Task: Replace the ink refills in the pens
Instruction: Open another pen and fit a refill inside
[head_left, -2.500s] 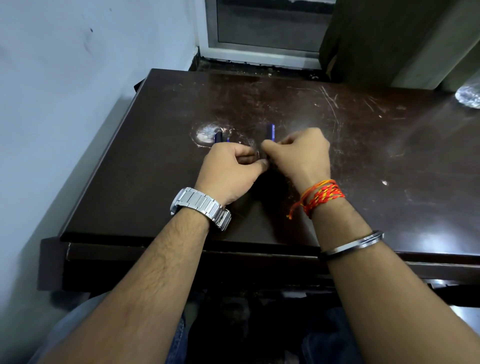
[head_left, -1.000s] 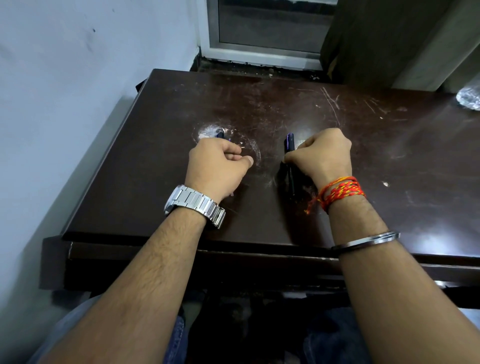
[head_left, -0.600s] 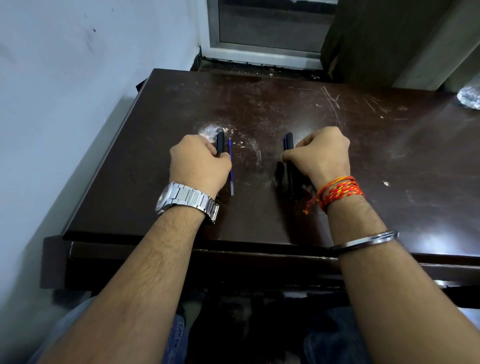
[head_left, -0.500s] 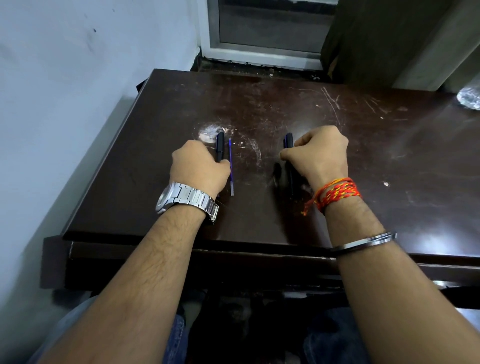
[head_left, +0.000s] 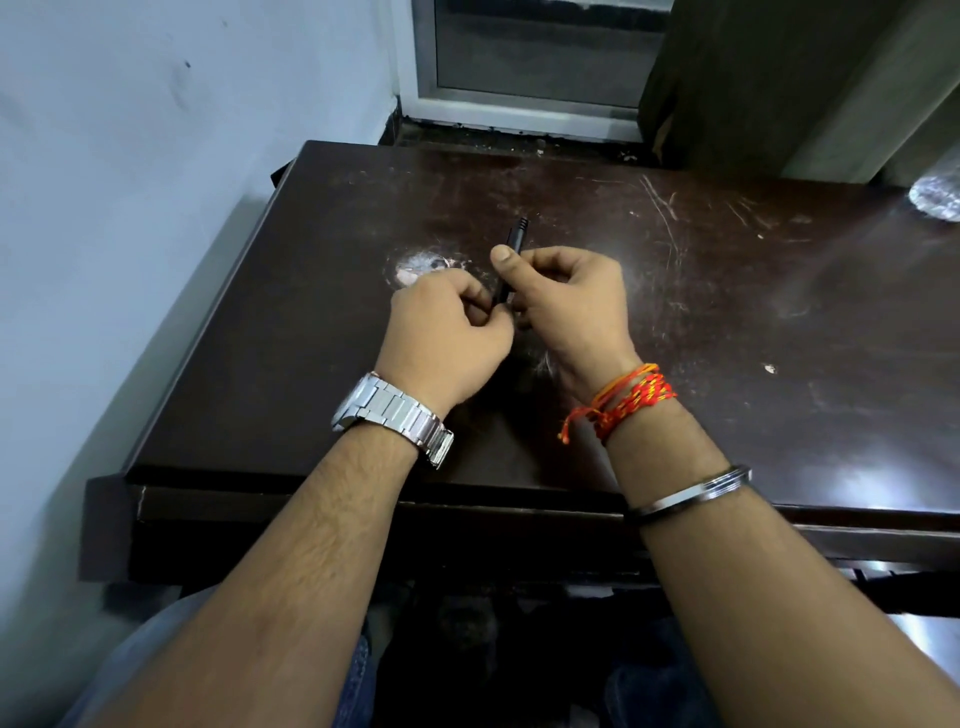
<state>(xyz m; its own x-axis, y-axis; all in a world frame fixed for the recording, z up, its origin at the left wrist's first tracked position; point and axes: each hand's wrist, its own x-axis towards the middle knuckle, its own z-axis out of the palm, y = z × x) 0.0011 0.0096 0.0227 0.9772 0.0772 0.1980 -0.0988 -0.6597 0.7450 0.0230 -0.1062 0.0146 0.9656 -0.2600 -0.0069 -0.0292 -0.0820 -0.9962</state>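
Both hands meet over the middle of the dark brown table (head_left: 727, 322), nearer the left edge than the right. Right hand (head_left: 569, 301) has its grip closed on a black pen (head_left: 511, 249): thumb on the left side of the barrel, fingers curled behind it. Pen tilts up and away, ridged end pointing toward the far edge, lower end hidden between the two hands. Left hand (head_left: 447, 327) is curled tight with fingertips pinched at the pen's lower end, touching the right hand; cannot tell whether it grips the pen itself or a small part, fingers cover it. No refill is visible, possibly hidden in the fists.

Silver watch (head_left: 392, 415) on left wrist. Red-orange thread band (head_left: 628, 400) on right wrist, metal bangle (head_left: 691, 496) further up the forearm.

Whitish worn patch (head_left: 415, 267) on the table surface just left of the left hand's knuckles. Scratches run across the far half. Something clear and crinkled (head_left: 940, 195) sits at the far right corner, cut off by the frame. Table's left edge runs beside a pale wall (head_left: 130, 208); window frame (head_left: 519, 104) beyond the far edge.
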